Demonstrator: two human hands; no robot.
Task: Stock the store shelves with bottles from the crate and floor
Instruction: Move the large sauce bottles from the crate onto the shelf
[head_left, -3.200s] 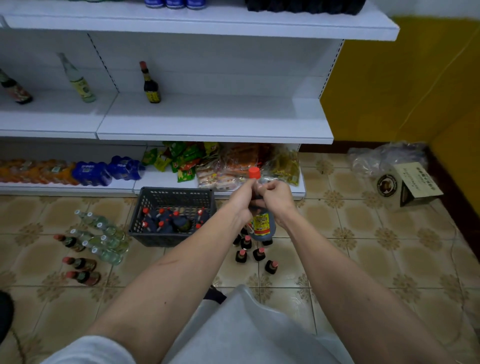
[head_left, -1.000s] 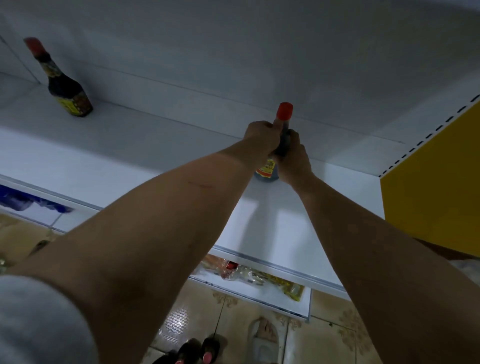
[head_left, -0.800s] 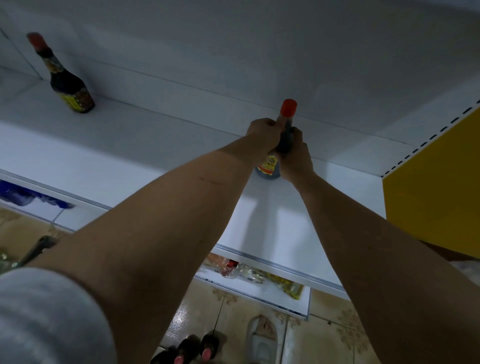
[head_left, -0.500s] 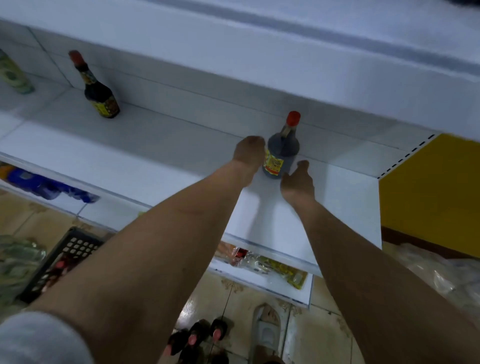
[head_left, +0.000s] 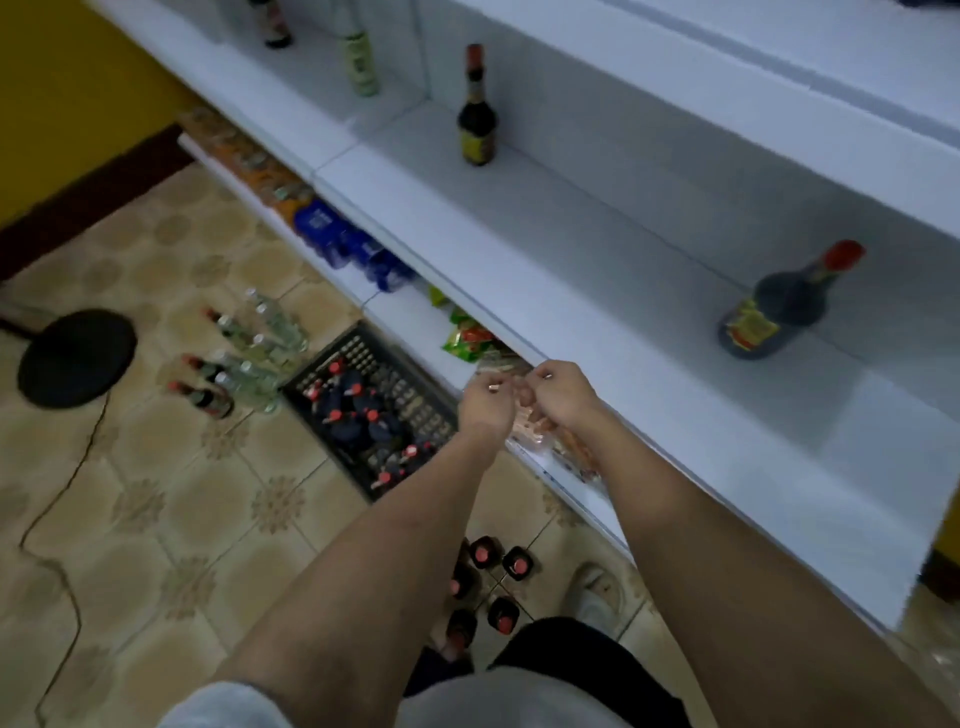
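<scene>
White store shelving (head_left: 519, 249) runs diagonally across the frame above a patterned tile floor (head_left: 171, 519). On the middle shelf, a dark bottle with a red cap (head_left: 779, 306) stands free of both hands near the right end; a taller dark bottle (head_left: 477, 109) stands well apart to its left. A black crate (head_left: 415, 415) holding red-capped bottles sits on the floor against the bottom shelf, with clear and dark bottles (head_left: 244, 358) lying just beside it. More red-capped bottles (head_left: 483, 582) stand by the person's feet. In front of the shelf edge, the left hand (head_left: 488, 402) and right hand (head_left: 558, 397) hang close together, fingers curled inward, holding nothing visible; whether they touch each other cannot be told through the blur.
</scene>
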